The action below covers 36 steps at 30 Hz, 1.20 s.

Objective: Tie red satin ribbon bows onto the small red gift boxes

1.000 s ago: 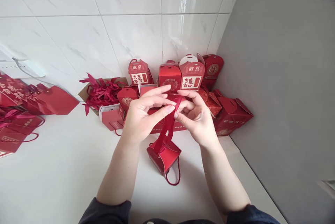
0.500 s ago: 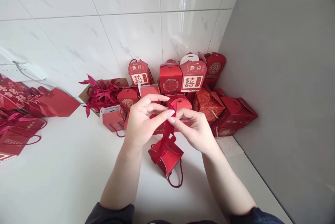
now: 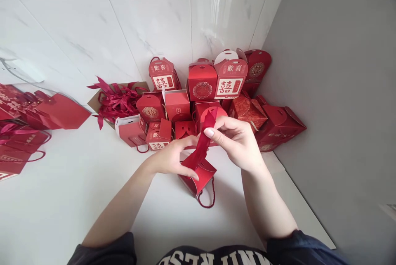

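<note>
Left edge: I am seeing red bags point(image 3: 58, 112) lying by the wall, well apart from the hands.
Ribbon heap: a brown-edged carton point(image 3: 94, 103) is holding tangled magenta ribbons point(image 3: 119, 102).
Left hand: it point(image 3: 173, 158) is curving half open, thumb and fingers standing apart about the ribbon's lower part; I am not able to tell whether it is touching anything.
Small red box: it point(image 3: 206, 173) is sitting on the white counter point(image 3: 93, 190), turned askew, one corner pointing near; its rope handle point(image 3: 213, 195) is looping off the near right side, and the left hand is hiding its left part.
Ribbon: the dark red ribbon point(image 3: 202, 143) is running its long axis from the box's top up toward far right, its tip pointing far.
Right hand: it point(image 3: 239, 145) is pinching the ribbon between thumb and forefinger.
Behind: stacked red boxes point(image 3: 202, 85) are crowding the far side; both hands and the ribbon are blocking some from me.
Right side: a patterned orange-red box point(image 3: 247, 113) is standing short of a grey panel point(image 3: 334, 91).
Writing: 歡喜 is showing above 囍 on a far left box point(image 3: 162, 69) and a far centre box point(image 3: 230, 85); shirt letters point(image 3: 213, 257) are running off the near edge.
</note>
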Motion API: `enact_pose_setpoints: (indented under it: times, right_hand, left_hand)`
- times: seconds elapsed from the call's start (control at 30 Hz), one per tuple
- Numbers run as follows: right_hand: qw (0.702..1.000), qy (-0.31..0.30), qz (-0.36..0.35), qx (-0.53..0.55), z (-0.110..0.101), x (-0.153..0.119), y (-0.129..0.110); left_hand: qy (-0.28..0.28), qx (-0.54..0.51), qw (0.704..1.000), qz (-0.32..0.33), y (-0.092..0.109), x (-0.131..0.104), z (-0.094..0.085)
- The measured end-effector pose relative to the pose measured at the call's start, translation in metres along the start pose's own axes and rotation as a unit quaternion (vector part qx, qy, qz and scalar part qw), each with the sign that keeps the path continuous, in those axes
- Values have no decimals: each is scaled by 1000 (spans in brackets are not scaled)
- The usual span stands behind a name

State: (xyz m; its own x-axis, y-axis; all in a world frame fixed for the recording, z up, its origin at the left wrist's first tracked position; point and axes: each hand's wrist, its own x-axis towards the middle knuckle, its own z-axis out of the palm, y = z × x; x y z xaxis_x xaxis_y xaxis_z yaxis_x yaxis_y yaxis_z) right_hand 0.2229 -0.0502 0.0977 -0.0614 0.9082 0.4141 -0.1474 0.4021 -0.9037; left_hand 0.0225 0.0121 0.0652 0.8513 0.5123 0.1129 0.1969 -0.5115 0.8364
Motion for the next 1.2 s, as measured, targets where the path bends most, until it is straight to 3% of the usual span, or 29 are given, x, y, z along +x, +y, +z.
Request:
enact_pose_setpoints:
  times: [0.13, 0.33, 0.57, 0.73, 1.0, 1.2]
  right_hand:
    - [1000, -15, -11, 17, 3, -3, -1]
    - [998, 17, -52, -13, 0, -3, 1]
    - [989, 92, -97, -55, -1, 1, 2]
    - [985, 92, -131, -58, 6, -6, -4]
    - [974, 115, -174, -91, 8, -11, -8]
    - [970, 136, -174, -99, 6, -10, -9]
  left_hand:
    - [-22, 35, 999, -8, -23, -6, 21]
    - [42, 42, 998, -28, -42, -6, 40]
    - [34, 39, 999, 5, -44, -3, 43]
    - [28, 19, 999, 29, -52, -2, 46]
    - [14, -148, 987, 57, -70, 2, 47]
    - [-1, -186, 982, 41, -74, 3, 44]
